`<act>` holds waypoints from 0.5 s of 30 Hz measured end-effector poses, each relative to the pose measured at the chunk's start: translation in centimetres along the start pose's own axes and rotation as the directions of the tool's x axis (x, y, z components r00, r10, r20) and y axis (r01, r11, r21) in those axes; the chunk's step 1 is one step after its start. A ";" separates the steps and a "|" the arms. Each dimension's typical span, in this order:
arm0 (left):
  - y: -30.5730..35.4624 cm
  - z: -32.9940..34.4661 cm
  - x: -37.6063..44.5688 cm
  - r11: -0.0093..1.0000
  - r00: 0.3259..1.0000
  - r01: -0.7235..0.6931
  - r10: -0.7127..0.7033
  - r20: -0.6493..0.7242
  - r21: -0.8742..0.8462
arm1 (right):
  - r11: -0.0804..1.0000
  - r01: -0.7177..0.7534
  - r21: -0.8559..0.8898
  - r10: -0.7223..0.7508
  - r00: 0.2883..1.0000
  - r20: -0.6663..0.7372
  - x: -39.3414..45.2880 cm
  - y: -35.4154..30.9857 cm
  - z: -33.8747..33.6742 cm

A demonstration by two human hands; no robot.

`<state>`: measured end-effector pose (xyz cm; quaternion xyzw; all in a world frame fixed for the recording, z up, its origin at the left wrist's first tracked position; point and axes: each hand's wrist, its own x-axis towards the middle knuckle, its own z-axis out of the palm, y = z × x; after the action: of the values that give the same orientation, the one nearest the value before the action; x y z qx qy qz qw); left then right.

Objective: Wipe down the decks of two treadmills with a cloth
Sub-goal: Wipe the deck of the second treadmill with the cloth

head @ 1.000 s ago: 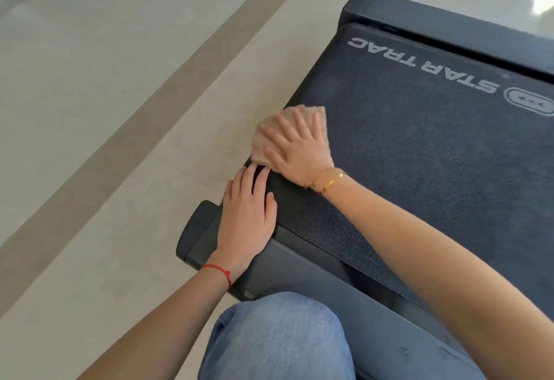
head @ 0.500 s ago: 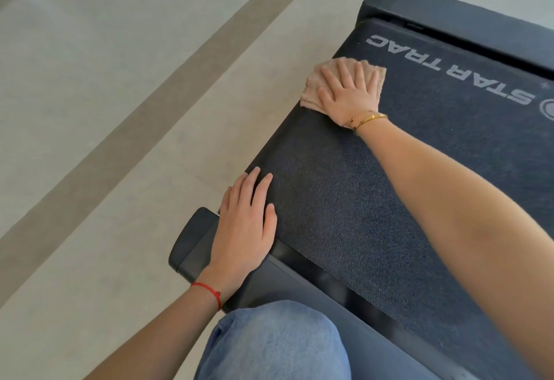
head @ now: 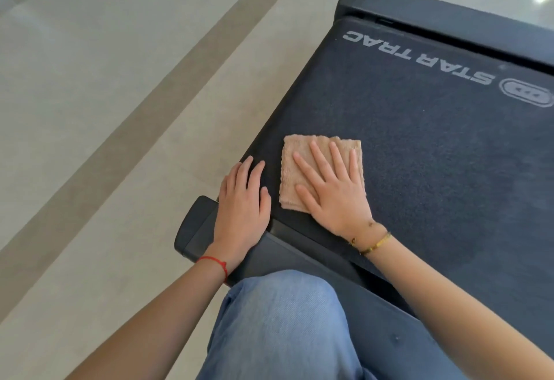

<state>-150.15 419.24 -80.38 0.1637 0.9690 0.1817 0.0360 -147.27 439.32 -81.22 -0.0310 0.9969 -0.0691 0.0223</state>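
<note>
both hands lie flat with straight fingers: left hand (head: 242,200) braces on the near corner of the treadmill deck (head: 434,155), right hand (head: 332,188) presses the folded tan cloth (head: 302,164) just beside it. i judge wiping is midway here; no second treadmill is in view.

Both arms reach forward from the near edge. The left hand (head: 242,200) lies flat, fingers straight and together. Just right of it, the right hand (head: 335,188) presses down, fingers spread.
</note>
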 end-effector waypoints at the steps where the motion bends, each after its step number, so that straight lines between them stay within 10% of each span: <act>1: 0.0 0.0 0.0 1.000 1.000 0.000 0.000 -0.002 0.000 | 1.000 0.003 0.003 -0.003 1.000 -0.005 -1.2 -0.3 0.1; 7: -0.1 0.3 -0.1 0.999 1.000 -0.015 0.015 -0.012 0.052 | 0.999 -0.029 0.019 0.029 1.000 -0.001 -6.7 0.8 0.2; 15: 1.9 0.5 0.0 0.992 0.998 -0.046 0.041 0.044 0.118 | 0.887 -0.459 0.061 0.461 0.887 -0.022 -4.6 6.9 -0.7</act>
<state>-149.54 421.06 -80.17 0.1906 0.9733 0.1208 0.0424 -143.15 446.50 -81.27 0.2076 0.9739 -0.0895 0.0210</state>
